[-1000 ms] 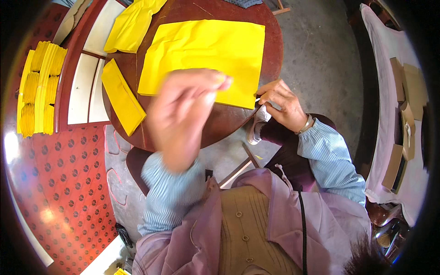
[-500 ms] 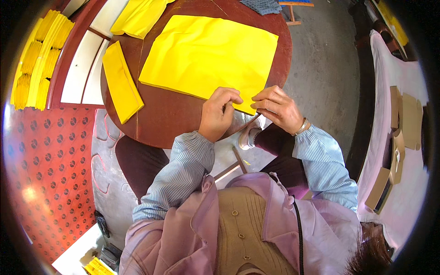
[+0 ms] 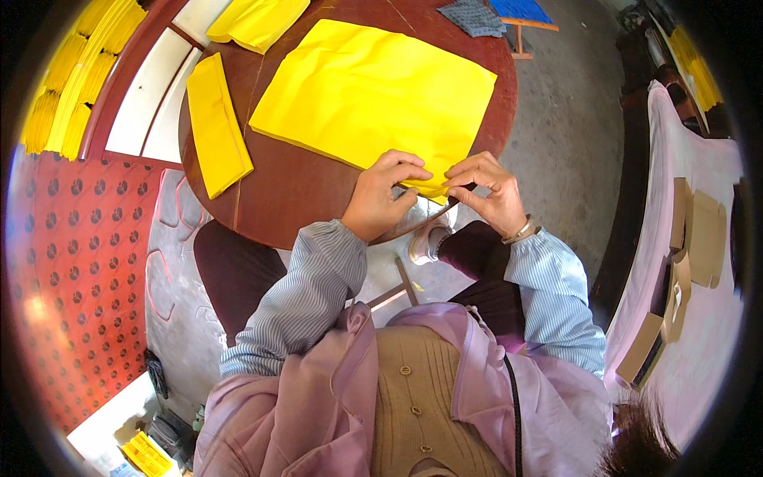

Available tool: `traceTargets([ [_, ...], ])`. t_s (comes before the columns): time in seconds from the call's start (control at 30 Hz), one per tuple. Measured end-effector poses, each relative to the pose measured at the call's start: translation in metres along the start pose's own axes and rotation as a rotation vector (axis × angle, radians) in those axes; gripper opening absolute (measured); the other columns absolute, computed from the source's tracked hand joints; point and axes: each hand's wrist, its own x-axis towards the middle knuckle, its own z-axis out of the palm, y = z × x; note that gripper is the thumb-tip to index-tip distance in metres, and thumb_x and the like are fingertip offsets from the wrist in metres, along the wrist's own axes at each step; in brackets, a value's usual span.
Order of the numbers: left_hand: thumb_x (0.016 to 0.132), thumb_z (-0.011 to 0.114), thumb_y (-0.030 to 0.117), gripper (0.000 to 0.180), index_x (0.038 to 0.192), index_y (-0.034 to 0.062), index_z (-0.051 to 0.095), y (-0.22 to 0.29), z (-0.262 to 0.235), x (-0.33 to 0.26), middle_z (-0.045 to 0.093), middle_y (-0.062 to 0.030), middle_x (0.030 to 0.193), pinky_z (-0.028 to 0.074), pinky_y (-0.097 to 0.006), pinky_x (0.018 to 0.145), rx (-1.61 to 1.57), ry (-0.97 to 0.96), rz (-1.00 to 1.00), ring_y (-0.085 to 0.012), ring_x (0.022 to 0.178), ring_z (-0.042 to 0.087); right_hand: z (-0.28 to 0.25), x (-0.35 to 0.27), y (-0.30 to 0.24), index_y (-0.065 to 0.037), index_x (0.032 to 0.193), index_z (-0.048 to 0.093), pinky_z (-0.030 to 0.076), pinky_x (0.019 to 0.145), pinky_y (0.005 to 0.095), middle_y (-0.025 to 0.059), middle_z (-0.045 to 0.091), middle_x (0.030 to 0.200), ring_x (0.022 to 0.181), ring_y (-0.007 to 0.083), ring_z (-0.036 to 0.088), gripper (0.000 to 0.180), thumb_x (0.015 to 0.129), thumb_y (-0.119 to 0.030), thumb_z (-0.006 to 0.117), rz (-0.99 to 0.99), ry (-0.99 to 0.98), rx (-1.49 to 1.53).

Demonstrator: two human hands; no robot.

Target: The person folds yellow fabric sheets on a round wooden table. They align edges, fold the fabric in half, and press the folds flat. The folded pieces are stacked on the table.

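Yellow paper sheet lies flat on the round wooden counter, its near edge pinched by the fingers of both left hand and right hand; uneven pulling there could tear or crease it.

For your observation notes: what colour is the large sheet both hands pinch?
Bright yellow sheet, head view.

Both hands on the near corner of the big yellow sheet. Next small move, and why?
Probably fold that corner over and press it flat: the left hand and right hand both pinch the near corner of the large yellow sheet, which lies spread on the round wooden table.
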Motion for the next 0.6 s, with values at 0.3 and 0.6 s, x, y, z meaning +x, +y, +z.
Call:
traceTargets([
  [0.3, 0.087, 0.08, 0.004, 0.013, 0.1, 0.0018, 0.078, -0.001, 0.017, 0.003, 0.074, -0.0116, 0.113, 0.058, -0.031, 0.089, 0.044, 0.158, -0.072, -0.0231, 0.102, 0.073, 0.01, -0.009, -0.002, -0.006, 0.108, 0.076, 0.055, 0.086, 0.034, 0.0054, 0.071, 0.1, 0.098, 0.023, 0.068, 0.03, 0.081, 0.001, 0.085, 0.025, 0.106, -0.03],
  [0.6, 0.089, 0.08, 0.004, 0.011, 0.1, 0.002, 0.079, 0.0, 0.015, 0.004, 0.075, -0.0108, 0.115, 0.057, -0.03, 0.089, -0.046, 0.153, -0.215, -0.0204, 0.103, 0.072, 0.011, -0.011, 0.0, -0.002, 0.102, 0.079, 0.058, 0.079, 0.0295, 0.0074, 0.073, 0.098, 0.087, 0.0154, 0.071, 0.016, 0.087, 0.002, 0.082, 0.086, 0.031, 0.083],
])
